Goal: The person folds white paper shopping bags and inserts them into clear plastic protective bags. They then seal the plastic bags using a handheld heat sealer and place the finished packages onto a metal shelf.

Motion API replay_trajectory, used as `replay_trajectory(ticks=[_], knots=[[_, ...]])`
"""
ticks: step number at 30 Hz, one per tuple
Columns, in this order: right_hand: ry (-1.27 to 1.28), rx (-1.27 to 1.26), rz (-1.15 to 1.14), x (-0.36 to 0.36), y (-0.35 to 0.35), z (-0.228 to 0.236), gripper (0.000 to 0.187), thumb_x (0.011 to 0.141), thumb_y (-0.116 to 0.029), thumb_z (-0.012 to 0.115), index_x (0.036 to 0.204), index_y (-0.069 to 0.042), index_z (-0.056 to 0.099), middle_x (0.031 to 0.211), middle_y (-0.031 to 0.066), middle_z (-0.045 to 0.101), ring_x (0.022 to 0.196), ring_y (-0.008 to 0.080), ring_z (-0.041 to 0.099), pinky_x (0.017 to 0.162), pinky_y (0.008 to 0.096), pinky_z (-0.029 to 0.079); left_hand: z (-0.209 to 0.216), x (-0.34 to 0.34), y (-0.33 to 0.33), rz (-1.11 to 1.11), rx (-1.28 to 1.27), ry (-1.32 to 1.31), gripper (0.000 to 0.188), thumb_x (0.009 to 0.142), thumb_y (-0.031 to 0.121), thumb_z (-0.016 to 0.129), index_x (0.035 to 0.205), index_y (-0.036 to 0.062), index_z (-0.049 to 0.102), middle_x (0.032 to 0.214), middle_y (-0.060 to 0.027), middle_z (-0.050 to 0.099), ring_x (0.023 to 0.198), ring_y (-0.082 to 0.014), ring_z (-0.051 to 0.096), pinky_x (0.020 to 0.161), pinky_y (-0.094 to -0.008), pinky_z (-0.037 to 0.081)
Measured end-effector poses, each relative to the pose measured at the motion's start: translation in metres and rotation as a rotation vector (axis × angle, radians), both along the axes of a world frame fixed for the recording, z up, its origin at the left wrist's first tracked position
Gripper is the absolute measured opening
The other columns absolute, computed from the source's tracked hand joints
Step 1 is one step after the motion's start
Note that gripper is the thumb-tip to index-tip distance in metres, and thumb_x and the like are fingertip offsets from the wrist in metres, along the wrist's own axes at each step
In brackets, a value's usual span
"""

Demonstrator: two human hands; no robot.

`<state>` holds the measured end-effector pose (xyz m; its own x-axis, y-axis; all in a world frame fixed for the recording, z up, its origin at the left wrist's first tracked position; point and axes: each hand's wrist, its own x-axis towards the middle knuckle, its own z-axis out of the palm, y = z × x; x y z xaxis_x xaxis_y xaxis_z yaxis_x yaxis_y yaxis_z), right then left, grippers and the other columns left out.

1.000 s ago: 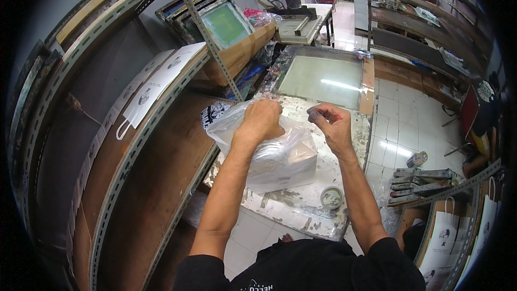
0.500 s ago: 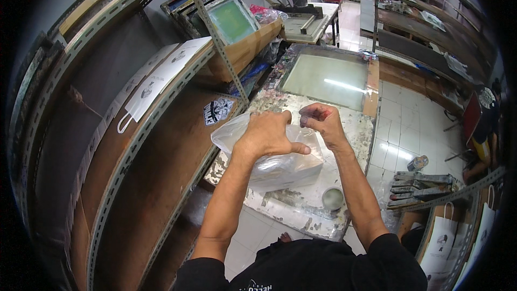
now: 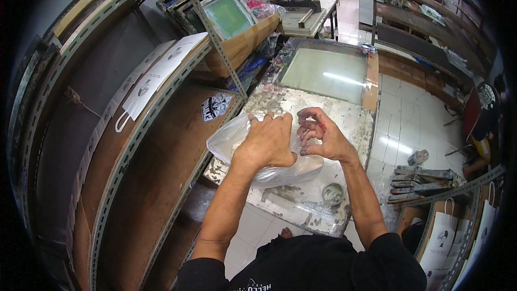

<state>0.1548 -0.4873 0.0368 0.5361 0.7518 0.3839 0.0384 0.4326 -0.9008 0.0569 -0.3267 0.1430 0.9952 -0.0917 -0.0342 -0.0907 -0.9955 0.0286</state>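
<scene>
A clear, crinkled plastic bag (image 3: 296,175) lies on the paint-stained white table (image 3: 274,205), with something pale inside that I cannot make out. My left hand (image 3: 267,141) lies over the bag's upper part, its fingers curled down into the plastic and its thumb bent toward the right. Its fingertips are partly hidden. Close by on the right, my right hand (image 3: 328,139) hovers at the bag's side with curved fingers and thumb apart, holding nothing visible. Reddish stains mark its fingers.
A framed screen (image 3: 326,75) lies on the table's far end. A small round tub (image 3: 333,194) stands near its front right. On the left are metal shelves (image 3: 140,148) with printed white paper bags (image 3: 161,78). Stained squeegee-like tools (image 3: 417,183) and a can (image 3: 418,157) are at the right.
My right fingers have spread from a pinch and moved slightly down. My left thumb has drawn in, and the left hand has shifted a little left. The small tub shows more clearly.
</scene>
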Motion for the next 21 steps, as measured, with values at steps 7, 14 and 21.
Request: replay_trajectory(ticks=[7, 14, 21], knots=[[-0.226, -0.072, -0.088, -0.010, -0.010, 0.002, 0.100, 0.057, 0.010, 0.085, 0.142, -0.006, 0.036, 0.122, 0.0084, 0.048, 0.103, 0.0194, 0.056, 0.082, 0.0320, 0.052, 0.000, -0.006, -0.004, 0.013, -0.023, 0.000, 0.058, 0.063, 0.031, 0.075, 0.104, -0.0028, 0.051, 0.099, -0.0258, 0.062, 0.105, -0.0425, 0.060, 0.093, -0.0615, 0.042], [-0.406, -0.075, -0.206, -0.013, -0.013, -0.011, 0.100, 0.054, 0.004, 0.088, 0.141, -0.007, 0.039, 0.121, 0.0074, 0.049, 0.105, 0.0189, 0.056, 0.083, 0.0328, 0.049, -0.002, -0.019, -0.011, 0.004, -0.006, -0.053, 0.074, 0.062, 0.043, 0.083, 0.107, -0.0046, 0.050, 0.108, -0.0284, 0.062, 0.115, -0.0434, 0.056, 0.100, -0.0666, 0.035], [-0.415, -0.041, -0.295, -0.006, -0.010, -0.016, 0.059, 0.071, -0.006, 0.082, 0.123, -0.004, 0.055, 0.115, 0.0068, 0.054, 0.102, 0.0167, 0.055, 0.090, 0.0325, 0.044, -0.003, -0.024, -0.009, -0.030, -0.049, -0.030, 0.073, 0.059, 0.041, 0.087, 0.106, -0.0023, 0.052, 0.109, -0.0236, 0.062, 0.118, -0.0411, 0.054, 0.104, -0.0682, 0.031]])
